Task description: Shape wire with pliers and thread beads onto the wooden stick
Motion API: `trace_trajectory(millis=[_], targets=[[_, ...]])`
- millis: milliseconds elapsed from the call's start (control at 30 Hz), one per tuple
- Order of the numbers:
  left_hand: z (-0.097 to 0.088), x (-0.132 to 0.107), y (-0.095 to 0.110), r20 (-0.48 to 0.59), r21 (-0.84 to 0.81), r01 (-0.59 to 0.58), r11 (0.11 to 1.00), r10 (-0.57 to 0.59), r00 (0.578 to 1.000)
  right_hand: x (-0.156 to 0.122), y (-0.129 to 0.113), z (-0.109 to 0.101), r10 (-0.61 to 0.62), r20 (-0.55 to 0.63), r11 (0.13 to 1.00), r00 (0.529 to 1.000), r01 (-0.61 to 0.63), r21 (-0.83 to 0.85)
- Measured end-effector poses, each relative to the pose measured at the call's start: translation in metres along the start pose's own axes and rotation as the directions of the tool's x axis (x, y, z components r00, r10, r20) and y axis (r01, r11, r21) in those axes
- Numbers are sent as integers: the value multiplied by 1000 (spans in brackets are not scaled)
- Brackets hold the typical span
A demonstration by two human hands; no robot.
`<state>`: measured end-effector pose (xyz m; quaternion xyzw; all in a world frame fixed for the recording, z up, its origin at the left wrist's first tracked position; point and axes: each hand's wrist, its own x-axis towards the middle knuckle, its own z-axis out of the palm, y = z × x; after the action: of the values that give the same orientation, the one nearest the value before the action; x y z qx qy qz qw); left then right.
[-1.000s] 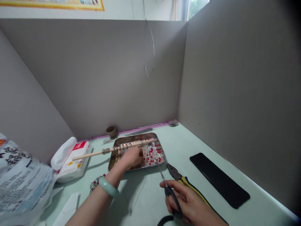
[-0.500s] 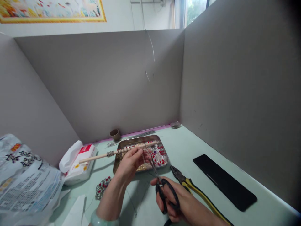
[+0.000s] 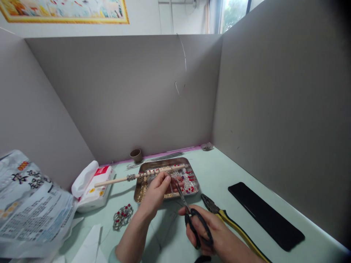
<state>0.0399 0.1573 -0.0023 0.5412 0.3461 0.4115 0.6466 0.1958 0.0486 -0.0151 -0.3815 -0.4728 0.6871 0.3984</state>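
Thumb and fingers of my left hand (image 3: 160, 188) are pinched together over the front of the bead tray, holding a thin wire (image 3: 172, 187); its exact ends are hard to make out. My right hand (image 3: 204, 228) grips a pair of black-handled scissors (image 3: 197, 223), fingers in the loops. The narrow blades point up and left, their tips close to my left fingertips. Behind my left hand, a wooden stick (image 3: 117, 180) with small wire rings wound on it lies across the metal tray (image 3: 136, 199) of red, clear and gold beads.
Yellow-handled pliers (image 3: 227, 219) and a long black case (image 3: 265, 215) lie to the right. On the left are a beaded wire bundle (image 3: 123, 217), a tissue pack (image 3: 95, 190) and a printed bag (image 3: 33, 212). A small brown cup (image 3: 136, 156) and loose wires (image 3: 156, 160) sit behind the tray.
The view has shifted slightly. My hands stay in nearly the same place, with the scissor blades looking closer together than before and still beside my left fingertips.
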Motion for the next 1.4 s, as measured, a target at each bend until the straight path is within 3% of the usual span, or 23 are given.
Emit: trace_trajectory(millis=[433, 833, 1000, 1167, 1400], targets=[[1, -1, -4, 9, 171, -62, 983, 61, 998, 3, 3, 0, -9, -51, 998, 999, 6, -68], [5, 1, -11, -119, 544, -159, 824, 263, 958, 9, 7, 7, -4, -134, 998, 991, -3, -57], [4, 3, -14, -149, 492, -153, 857, 257, 955, 10, 2, 13, -18, -157, 997, 987, 6, -81], [7, 4, -19, -116, 269, -118, 956, 154, 981, 14, -6, 15, -172, -181, 980, 968, 150, -129], [7, 7, -21, -123, 193, -129, 973, 155, 980, 16, -4, 14, -115, -158, 985, 981, 91, -149]])
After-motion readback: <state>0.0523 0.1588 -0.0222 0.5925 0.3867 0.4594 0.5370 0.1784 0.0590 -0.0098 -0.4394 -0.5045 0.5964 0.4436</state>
